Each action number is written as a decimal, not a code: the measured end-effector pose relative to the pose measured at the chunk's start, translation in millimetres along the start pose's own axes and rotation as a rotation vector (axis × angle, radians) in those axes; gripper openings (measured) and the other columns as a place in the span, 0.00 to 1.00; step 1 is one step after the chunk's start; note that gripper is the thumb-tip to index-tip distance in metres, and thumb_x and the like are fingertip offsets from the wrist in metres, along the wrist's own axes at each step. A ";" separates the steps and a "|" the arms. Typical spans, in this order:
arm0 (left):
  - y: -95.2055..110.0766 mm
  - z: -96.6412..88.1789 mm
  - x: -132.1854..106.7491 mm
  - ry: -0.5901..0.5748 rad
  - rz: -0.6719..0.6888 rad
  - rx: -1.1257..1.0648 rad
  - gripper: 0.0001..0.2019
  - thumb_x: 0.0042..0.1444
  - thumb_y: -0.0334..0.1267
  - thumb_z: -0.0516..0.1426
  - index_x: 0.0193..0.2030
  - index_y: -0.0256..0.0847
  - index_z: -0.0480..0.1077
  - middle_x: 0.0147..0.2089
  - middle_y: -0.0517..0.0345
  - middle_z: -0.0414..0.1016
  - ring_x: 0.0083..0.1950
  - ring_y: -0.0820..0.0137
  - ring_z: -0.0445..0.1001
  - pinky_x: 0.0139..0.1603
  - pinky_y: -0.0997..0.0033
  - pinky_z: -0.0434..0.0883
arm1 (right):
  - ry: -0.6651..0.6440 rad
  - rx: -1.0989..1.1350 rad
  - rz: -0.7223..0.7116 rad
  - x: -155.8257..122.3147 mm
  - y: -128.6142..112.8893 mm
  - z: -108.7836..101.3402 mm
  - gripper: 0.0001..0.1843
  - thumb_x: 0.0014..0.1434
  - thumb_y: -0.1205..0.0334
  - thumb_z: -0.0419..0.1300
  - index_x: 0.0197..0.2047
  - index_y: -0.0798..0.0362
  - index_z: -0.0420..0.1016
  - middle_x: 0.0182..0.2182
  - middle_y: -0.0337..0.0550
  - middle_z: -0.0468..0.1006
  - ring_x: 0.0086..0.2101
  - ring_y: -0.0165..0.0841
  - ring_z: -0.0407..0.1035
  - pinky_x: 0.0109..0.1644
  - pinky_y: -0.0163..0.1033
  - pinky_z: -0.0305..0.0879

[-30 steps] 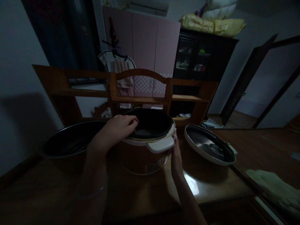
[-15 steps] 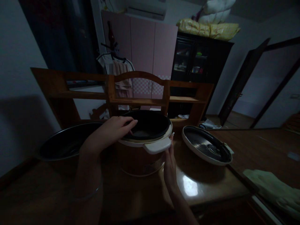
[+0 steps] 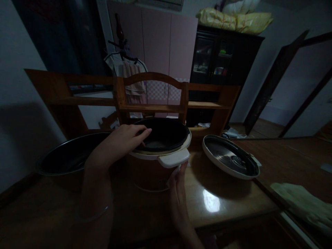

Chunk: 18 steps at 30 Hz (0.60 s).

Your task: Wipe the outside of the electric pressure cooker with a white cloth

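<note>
A rice cooker (image 3: 145, 169) with a dark body, a white rim and a white handle (image 3: 175, 158) stands on the table. Its black inner pot (image 3: 168, 135) sits inside. My left hand (image 3: 127, 138) is bent over the cooker's left rim, fingers curled round the edge. Below the handle, my right hand (image 3: 178, 193) presses against the cooker's side with a thin pale cloth or tissue (image 3: 171, 178) in its fingers. To the left is a wide black pan (image 3: 62, 159), partly behind my left arm. A round lid (image 3: 230, 157) lies to the right, its metal inner face up.
A wooden shelf rack (image 3: 153, 108) runs along the table's back edge. On the right, a pale green cloth (image 3: 303, 204) lies near a brown surface (image 3: 290, 155). Light glares off the glossy tabletop (image 3: 194, 214). The room is dim.
My right hand has slid left and down along the cooker's side, from beside the handle to beneath it. My left hand stays on the rim. The view has shifted slightly.
</note>
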<state>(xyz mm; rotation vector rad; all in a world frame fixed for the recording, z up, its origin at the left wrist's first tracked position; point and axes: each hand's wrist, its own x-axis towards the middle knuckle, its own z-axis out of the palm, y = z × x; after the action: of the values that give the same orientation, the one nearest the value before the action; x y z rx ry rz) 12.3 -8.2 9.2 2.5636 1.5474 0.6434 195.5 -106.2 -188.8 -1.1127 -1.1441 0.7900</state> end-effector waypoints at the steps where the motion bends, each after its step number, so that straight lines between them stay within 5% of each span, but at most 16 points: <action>1: 0.9 -0.3 -0.2 0.001 -0.005 0.000 0.24 0.67 0.55 0.47 0.51 0.46 0.78 0.43 0.57 0.85 0.44 0.61 0.81 0.43 0.68 0.69 | 0.003 0.014 0.006 -1.9 0.1 0.7 0.37 0.74 0.43 0.44 0.77 0.35 0.26 0.76 0.27 0.20 0.74 0.33 0.17 0.77 0.54 0.22; 6: 4.8 -1.5 -1.3 0.000 -0.054 -0.032 0.24 0.66 0.58 0.48 0.48 0.46 0.79 0.38 0.58 0.84 0.42 0.63 0.81 0.44 0.67 0.69 | 0.027 0.037 0.015 -15.7 6.1 5.9 0.39 0.74 0.44 0.44 0.77 0.37 0.23 0.76 0.28 0.19 0.74 0.32 0.18 0.77 0.53 0.23; 12: 0.8 -0.4 -1.5 0.002 0.007 0.026 0.25 0.66 0.56 0.47 0.51 0.45 0.79 0.46 0.56 0.84 0.46 0.61 0.80 0.45 0.67 0.69 | 0.097 0.120 0.149 -15.3 13.0 6.1 0.43 0.71 0.38 0.46 0.77 0.41 0.27 0.77 0.32 0.24 0.75 0.33 0.23 0.77 0.52 0.27; 18: 1.1 -0.5 -3.7 0.003 0.016 0.009 0.25 0.67 0.55 0.46 0.51 0.44 0.78 0.45 0.55 0.84 0.44 0.62 0.80 0.45 0.67 0.70 | 0.174 0.249 0.304 -0.6 46.0 -4.7 0.47 0.66 0.32 0.50 0.78 0.43 0.35 0.77 0.37 0.35 0.75 0.38 0.34 0.77 0.55 0.38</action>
<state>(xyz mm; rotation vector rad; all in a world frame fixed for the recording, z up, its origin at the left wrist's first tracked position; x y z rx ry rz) 11.6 -11.9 8.8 2.5856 1.5356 0.6440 202.3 -94.7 -233.1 -1.1334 -0.7173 1.0196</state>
